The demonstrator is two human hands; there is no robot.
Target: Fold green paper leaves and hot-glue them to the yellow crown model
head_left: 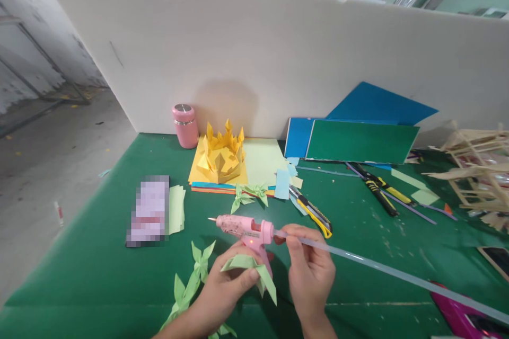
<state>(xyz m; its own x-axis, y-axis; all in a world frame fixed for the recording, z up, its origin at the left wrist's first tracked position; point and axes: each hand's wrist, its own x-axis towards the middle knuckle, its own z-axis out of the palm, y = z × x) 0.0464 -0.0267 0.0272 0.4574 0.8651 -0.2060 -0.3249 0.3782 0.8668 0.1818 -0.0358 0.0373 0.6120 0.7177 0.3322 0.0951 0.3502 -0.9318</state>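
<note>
My left hand point(225, 288) is closed around the handle of a pink glue gun point(244, 229) and also pinches a folded light-green paper piece point(250, 270). The gun's nozzle points left. My right hand point(308, 270) pinches a long clear glue stick point(382, 270) where it enters the back of the gun; the stick runs off to the lower right. A chain of folded green paper leaves point(191, 286) lies on the green table point(99, 275) just left of my left hand.
A yellow paper crown point(222, 154) sits on stacked coloured sheets beside a pink flask point(185, 125). Utility knives point(314, 214), blue and green card point(360, 140), a wooden stick model point(477, 169), a pink object point(461, 318) and a white partition point(278, 53) surround the work area.
</note>
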